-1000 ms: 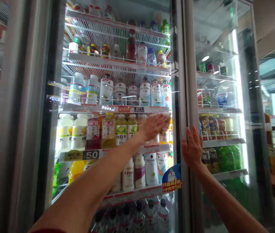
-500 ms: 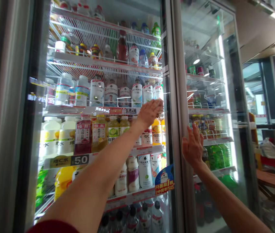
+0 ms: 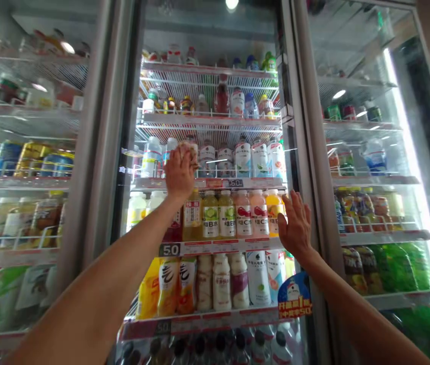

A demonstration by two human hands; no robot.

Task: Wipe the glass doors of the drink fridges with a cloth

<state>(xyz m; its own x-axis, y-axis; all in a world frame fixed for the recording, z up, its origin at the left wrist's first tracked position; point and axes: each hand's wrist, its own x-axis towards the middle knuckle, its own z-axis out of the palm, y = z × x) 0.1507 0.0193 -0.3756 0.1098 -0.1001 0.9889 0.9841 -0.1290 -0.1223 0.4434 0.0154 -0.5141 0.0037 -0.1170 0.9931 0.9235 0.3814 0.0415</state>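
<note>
My left hand (image 3: 180, 175) reaches up to the glass door of the drinks cooler, its fingers over a crumpled, light-coloured cloth (image 3: 189, 150) pressed to the glass. Through the glass behind it are a shelf of white-labelled bottles (image 3: 242, 158) and, below, yellow-green and pink drink bottles (image 3: 210, 215). My right hand (image 3: 296, 225) is raised with its fingers stretched out and holds nothing. It rests at the metal door frame (image 3: 311, 152) on the right side of the same door. A blue round sticker (image 3: 294, 294) is on the glass below that hand.
To the left stands another cooler door with cans (image 3: 34, 158) and bottles behind its glass. The right-hand door shows green bottles (image 3: 393, 266) and a bright light strip (image 3: 395, 73). Price strips (image 3: 215, 247) run along the shelf fronts.
My left hand has moved left across the glass with the cloth. The view has turned left, so the left cooler now shows. My right hand stays by the door frame.
</note>
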